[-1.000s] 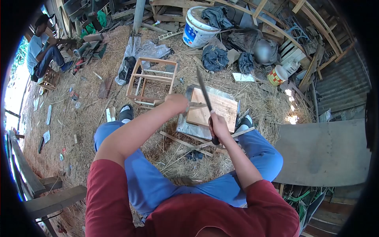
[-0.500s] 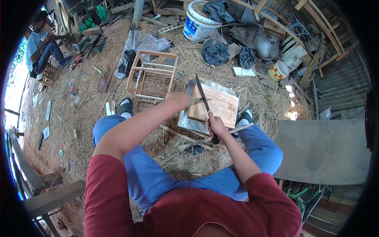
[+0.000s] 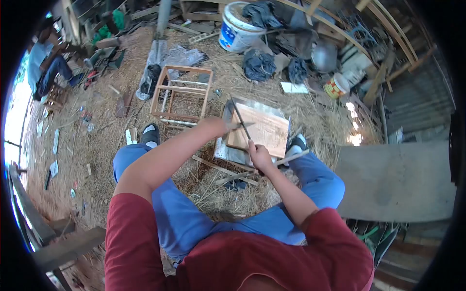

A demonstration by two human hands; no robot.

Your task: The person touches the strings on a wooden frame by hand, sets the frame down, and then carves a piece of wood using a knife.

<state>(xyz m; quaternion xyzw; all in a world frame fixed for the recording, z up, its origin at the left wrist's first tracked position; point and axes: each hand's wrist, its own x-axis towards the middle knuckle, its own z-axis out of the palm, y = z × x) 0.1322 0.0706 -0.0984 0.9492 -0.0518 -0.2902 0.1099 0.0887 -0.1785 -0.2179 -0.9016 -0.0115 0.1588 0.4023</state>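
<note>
My right hand (image 3: 260, 157) is closed around the dark handle of a long knife (image 3: 240, 115), its narrow blade slanting up and to the left. In my left hand (image 3: 213, 127), fingers closed, is a thin, pointed, light-coloured piece (image 3: 234, 126), probably wood; its far end is hard to make out. Blade and piece cross over a wooden board (image 3: 264, 127). This board lies on a grey metal-topped block (image 3: 228, 153) between my feet.
A wooden frame (image 3: 208, 97) stands on the shavings-covered ground ahead. Crossed wood strips (image 3: 228, 177) lie near my legs. A white bucket (image 3: 235, 36), black bags (image 3: 259, 65) and a small pail (image 3: 336, 86) are beyond. A flat panel (image 3: 395, 184) is at right; another person (image 3: 46, 63) sits far left.
The knife blade has shifted slightly against the pointed piece, and my right hand has moved a little up and left. My view has turned slightly, moving the whole scene left.
</note>
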